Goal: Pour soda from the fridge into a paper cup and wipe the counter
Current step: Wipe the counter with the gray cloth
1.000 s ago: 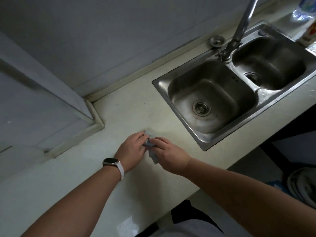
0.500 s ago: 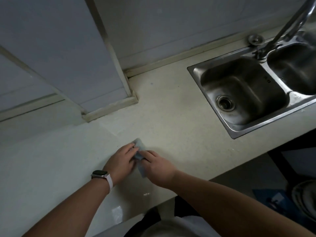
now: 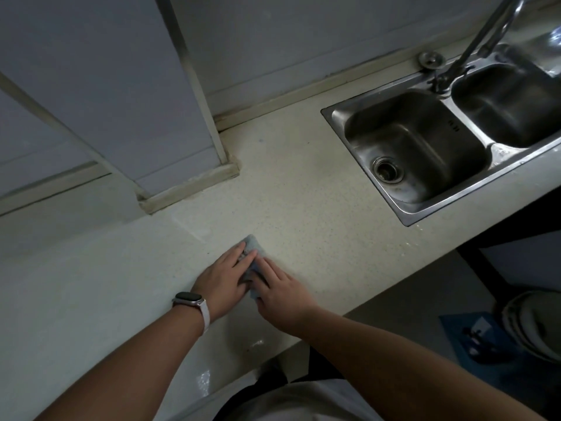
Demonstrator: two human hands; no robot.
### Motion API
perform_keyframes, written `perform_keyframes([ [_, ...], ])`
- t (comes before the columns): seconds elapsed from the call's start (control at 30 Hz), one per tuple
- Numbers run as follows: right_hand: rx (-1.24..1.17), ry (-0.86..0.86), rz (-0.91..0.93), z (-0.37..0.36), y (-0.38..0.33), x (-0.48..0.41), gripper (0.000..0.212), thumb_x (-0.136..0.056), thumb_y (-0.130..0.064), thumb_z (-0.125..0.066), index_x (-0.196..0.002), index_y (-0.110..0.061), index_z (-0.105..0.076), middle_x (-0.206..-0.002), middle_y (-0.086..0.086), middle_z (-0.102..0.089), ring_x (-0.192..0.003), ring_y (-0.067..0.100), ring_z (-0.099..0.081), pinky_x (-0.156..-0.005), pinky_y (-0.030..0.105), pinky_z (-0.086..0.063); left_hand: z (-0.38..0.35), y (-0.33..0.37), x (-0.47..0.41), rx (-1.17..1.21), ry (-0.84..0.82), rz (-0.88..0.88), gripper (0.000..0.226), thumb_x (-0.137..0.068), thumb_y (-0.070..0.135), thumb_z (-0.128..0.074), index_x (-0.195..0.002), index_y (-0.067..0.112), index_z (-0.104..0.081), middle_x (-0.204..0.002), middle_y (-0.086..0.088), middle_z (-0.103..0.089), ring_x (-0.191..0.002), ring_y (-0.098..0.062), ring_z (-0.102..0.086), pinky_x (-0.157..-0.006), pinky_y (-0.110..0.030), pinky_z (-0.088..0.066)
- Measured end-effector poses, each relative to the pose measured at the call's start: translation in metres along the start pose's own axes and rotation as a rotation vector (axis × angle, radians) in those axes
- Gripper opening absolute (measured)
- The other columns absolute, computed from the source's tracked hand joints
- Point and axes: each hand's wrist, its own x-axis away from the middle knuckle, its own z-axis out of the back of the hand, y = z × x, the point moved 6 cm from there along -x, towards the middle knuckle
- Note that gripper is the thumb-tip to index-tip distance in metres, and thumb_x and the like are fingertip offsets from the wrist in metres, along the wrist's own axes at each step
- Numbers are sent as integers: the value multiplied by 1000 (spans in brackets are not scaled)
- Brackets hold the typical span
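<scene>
Blue-grey cloth [image 3: 253,243] lies on the tabletop [image 3: 303,208], near the front edge and left of the sink [image 3: 419,129]. You press your left hand [image 3: 224,278] and right hand [image 3: 279,291] flat on it, fingers straight, probably for more wiping pressure. Count: one cloth, two basins, zero cups or soda showing.

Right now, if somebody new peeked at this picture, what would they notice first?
Two hands in the middle: the left hand and right hand press a small blue-grey cloth flat on the pale counter. Next comes the shiny metal sink at the upper right, with its faucet rising over it. A watch sits on the left wrist.
</scene>
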Motion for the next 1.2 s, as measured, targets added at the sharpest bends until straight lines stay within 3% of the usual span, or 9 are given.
perform_keyframes([
  [0.17,18,-9,-50,10,25,11,62,-95,-26,-50,-152,-9,-32,-162,16,-17,-149,30,-18,-118,42,-13,-7,25,-18,7,-4,-42,68,-94,33,-57,-153,25,-25,-163,-5,-16,-147,-24,-25,-109,-36,-38],
  [0.27,10,-34,-82,17,49,20,64,-93,-25,-52,-151,-9,-33,-162,15,-19,-149,28,-18,-120,42,-19,-11,46,-34,7,0,-72,69,-91,33,-62,-152,23,-31,-161,-9,-22,-146,-26,-28,-109,-37,-38],
  [0.4,-14,-28,-95,28,83,30,64,-76,-25,-66,-137,-9,-56,-149,16,-45,-137,31,-44,-110,41,-42,-15,74,-60,18,9,-118,73,-80,28,-73,-145,16,-44,-152,-19,-38,-139,-34,-40,-106,-45,-44],
  [0.57,-27,-11,-100,47,128,37,60,-79,-26,-52,-136,-9,-56,-149,14,-45,-138,30,-44,-107,41,-45,-14,111,-95,12,-7,-129,73,-86,33,-66,-150,18,-34,-158,-16,-27,-146,-30,-27,-115,-41,-33],
  [0.7,-32,-5,-101,63,166,36,60,-75,-23,-59,-133,-6,-58,-147,17,-46,-134,39,-46,-106,44,-45,-13,140,-129,-23,-61,-133,72,-93,37,-54,-155,24,-19,-164,-8,-9,-150,-22,-10,-117,-33,-24],
  [0.87,-24,8,-90,81,217,33,58,-79,-26,-46,-132,-5,-59,-148,20,-45,-131,43,-47,-108,50,-43,-7,172,-174,-38,-67,-150,71,-94,36,-54,-155,23,-19,-164,-8,-10,-150,-21,-9,-117,-33,-24],
  [1.03,-29,61,-76,100,266,26,57,-84,-25,-41,-135,-5,-58,-150,17,-44,-135,36,-44,-116,44,-34,-8,199,-217,9,-46,-149,69,-94,31,-58,-153,20,-25,-162,-12,-14,-150,-26,-13,-118,-33,-19],
  [1.2,-95,119,-93,122,308,22,51,-88,-21,-44,-135,-7,-58,-151,13,-42,-126,33,-47,-101,41,-49,-4,223,-257,54,-19,-154,65,-93,21,-57,-152,18,-30,-162,-14,-18,-149,-26,-14,-117,-27,-12],
])
